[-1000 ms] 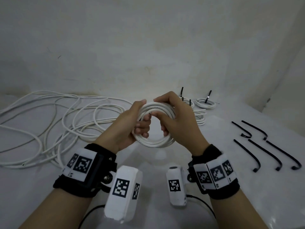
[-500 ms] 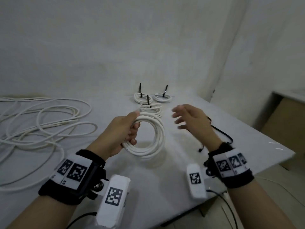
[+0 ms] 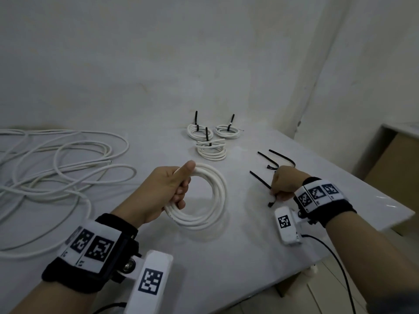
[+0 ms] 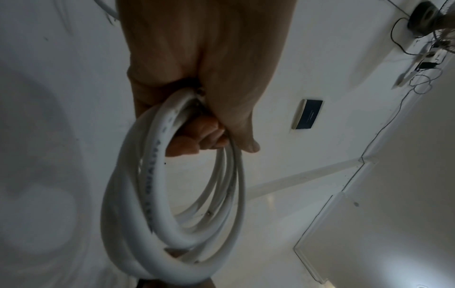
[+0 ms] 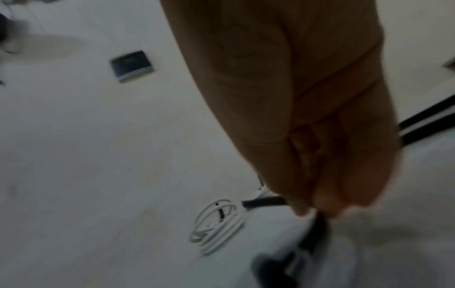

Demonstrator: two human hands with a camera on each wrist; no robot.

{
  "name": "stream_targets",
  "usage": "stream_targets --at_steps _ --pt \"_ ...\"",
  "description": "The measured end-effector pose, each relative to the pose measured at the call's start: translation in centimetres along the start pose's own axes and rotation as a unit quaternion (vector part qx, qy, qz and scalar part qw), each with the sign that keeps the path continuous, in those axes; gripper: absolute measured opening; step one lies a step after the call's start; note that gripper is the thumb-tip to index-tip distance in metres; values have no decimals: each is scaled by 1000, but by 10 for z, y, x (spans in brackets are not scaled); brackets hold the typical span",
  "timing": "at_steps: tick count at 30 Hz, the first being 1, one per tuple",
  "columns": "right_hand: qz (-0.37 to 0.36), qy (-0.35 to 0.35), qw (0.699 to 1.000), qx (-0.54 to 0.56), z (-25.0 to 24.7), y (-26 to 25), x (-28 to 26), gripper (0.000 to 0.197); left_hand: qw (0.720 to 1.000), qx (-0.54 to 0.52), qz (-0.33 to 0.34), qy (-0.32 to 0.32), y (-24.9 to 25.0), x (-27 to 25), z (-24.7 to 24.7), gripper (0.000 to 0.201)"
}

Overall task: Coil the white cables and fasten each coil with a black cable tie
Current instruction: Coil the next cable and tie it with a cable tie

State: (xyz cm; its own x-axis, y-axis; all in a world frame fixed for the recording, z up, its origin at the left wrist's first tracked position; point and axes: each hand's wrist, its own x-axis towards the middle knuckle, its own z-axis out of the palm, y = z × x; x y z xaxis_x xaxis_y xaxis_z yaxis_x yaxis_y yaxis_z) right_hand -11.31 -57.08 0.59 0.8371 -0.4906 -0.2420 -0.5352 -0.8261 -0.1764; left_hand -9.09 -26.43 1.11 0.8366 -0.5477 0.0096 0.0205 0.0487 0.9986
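My left hand (image 3: 172,189) grips a white cable coil (image 3: 215,200) by its left side and holds it upright just above the white table (image 3: 249,257); the left wrist view shows the fingers curled through the coil (image 4: 172,224). To the right, my right hand (image 3: 283,186) is down on the table and pinches a black cable tie (image 3: 260,180) near its head end; the same tie (image 5: 317,230) shows blurred below the fingertips in the right wrist view. Two more loose ties (image 3: 281,158) lie just beyond that hand.
Three tied coils (image 3: 210,150) with black ties sticking up sit at the back of the table. A tangle of loose white cable (image 3: 56,166) covers the left side. The table's right edge (image 3: 385,218) drops off near my right wrist. A wall stands behind.
My right hand left the coil, swung right and down to the table, and took hold of a black tie. The left hand alone kept the coil. My view turned right.
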Motion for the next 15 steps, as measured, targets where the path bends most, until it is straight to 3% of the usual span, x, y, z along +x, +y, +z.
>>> stream_targets --at_steps 2,4,7,10,13,15 --pt "-71 49 985 150 2 -24 -5 11 1000 11 1 11 -1 -2 -6 42" --pt "-162 123 935 289 4 -60 -16 14 1000 16 8 20 -1 -4 -13 42" --pt "-297 124 878 354 13 -120 -43 15 999 20 25 30 -2 -8 -23 42" --pt "-374 14 854 360 19 -164 -64 12 997 12 43 61 -4 -10 -37 43" --pt "-328 -153 785 503 24 -186 -70 2 993 11 67 93 -10 -9 -54 42" --pt "-280 -207 751 562 31 -194 -68 8 989 35 98 104 -18 -6 -63 41"
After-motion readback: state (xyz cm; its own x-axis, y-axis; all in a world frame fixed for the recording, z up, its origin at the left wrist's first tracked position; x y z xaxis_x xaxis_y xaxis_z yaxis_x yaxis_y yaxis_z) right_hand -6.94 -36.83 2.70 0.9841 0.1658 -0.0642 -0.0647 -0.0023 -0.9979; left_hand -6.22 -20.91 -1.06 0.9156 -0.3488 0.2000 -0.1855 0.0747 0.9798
